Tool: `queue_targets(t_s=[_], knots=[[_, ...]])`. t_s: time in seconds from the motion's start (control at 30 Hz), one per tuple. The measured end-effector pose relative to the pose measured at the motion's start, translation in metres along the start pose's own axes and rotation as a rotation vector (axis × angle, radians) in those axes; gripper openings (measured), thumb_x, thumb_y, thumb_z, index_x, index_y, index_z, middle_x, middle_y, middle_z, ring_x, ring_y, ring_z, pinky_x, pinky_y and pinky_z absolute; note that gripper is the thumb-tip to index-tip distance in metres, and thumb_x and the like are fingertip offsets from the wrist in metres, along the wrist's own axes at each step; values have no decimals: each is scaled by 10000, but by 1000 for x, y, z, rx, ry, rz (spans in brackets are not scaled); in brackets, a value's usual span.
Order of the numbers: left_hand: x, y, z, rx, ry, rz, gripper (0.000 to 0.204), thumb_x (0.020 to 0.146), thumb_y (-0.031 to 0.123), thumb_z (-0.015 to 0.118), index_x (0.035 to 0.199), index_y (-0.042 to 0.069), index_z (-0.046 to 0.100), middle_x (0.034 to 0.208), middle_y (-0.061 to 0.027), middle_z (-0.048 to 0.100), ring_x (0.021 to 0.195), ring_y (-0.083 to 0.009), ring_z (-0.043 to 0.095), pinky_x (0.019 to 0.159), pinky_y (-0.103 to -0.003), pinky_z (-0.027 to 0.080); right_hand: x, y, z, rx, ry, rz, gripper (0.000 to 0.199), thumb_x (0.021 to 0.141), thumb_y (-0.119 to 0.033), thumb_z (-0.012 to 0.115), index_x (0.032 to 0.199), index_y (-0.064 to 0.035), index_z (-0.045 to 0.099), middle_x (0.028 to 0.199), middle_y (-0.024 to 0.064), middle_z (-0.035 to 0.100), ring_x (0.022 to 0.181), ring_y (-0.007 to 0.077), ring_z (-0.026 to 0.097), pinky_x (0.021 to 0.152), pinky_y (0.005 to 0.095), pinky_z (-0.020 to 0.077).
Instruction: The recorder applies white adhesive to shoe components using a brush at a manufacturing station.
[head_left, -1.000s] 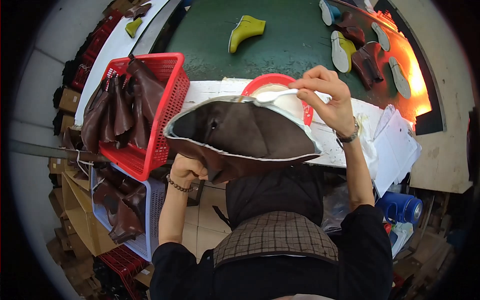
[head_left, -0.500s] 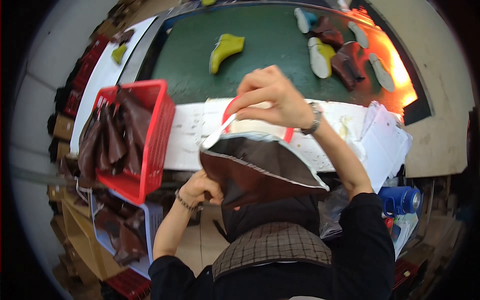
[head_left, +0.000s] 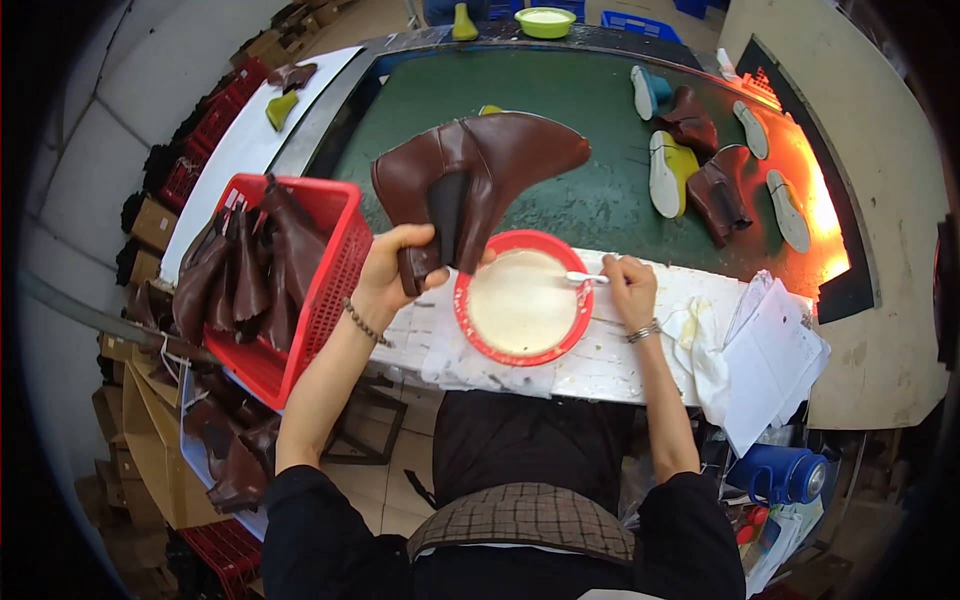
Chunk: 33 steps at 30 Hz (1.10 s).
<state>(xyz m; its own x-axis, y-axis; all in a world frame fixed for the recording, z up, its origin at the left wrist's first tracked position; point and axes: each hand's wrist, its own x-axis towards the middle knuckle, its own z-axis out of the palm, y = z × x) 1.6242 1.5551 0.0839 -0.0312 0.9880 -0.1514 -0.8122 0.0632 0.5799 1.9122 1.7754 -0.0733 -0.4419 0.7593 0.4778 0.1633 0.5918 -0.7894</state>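
Head view: a green work surface [head_left: 600, 85] occupies the far area; footwear lies at its right side, among it a yellow shoe with a pale sole and brown boots, beside an orange glow; a white desk [head_left: 615, 375] runs along its near edge; a red basket [head_left: 330, 290] packed with brown boot uppers stands at the left; one brown boot upper [head_left: 475, 160] is held raised, its toe to the right, its shaft toward the person, a black panel showing in its side; a red bowl [head_left: 522, 358] of cream-coloured liquid sits on the desk; left hand [head_left: 392, 272] grasps the upper by its shaft; right hand [head_left: 630, 292], fingers closed, grips a slim white tool [head_left: 584, 278]; the tool's far end lies over the bowl's right rim; contact with the liquid cannot be determined.
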Motion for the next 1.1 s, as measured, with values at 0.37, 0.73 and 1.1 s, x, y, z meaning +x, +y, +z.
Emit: queue_targets(t_s=[0.37, 0.73, 1.1], knots=[[209, -5, -35, 200, 53, 20, 480, 1003, 468, 627, 1320, 112, 571, 1115, -135, 732, 915, -292, 755, 543, -296, 579, 2, -8, 1, -70, -20, -2, 344, 923, -261, 710, 616, -106, 696, 579, 37, 608, 532, 192, 552, 606, 353, 357], [134, -10, -31, 1096, 381, 261, 450, 951, 171, 644, 1358, -10, 580, 1194, -147, 704, 865, -182, 694, 742, -309, 591, 4, 21, 2, 101, -77, 19, 425, 1050, -223, 599, 713, 30, 652, 621, 6, 558, 552, 63, 445, 503, 277, 337], [-342, 17, -68, 1645, 2145, 829, 394, 886, 188, 665, 1272, 108, 670, 1183, -167, 709, 1080, -326, 688, 935, -421, 534, -1, 11, -9, 158, -10, 243, 467, 1075, -301, 562, 748, 19, 655, 686, -13, 593, 602, 40, 492, 507, 199, 406]])
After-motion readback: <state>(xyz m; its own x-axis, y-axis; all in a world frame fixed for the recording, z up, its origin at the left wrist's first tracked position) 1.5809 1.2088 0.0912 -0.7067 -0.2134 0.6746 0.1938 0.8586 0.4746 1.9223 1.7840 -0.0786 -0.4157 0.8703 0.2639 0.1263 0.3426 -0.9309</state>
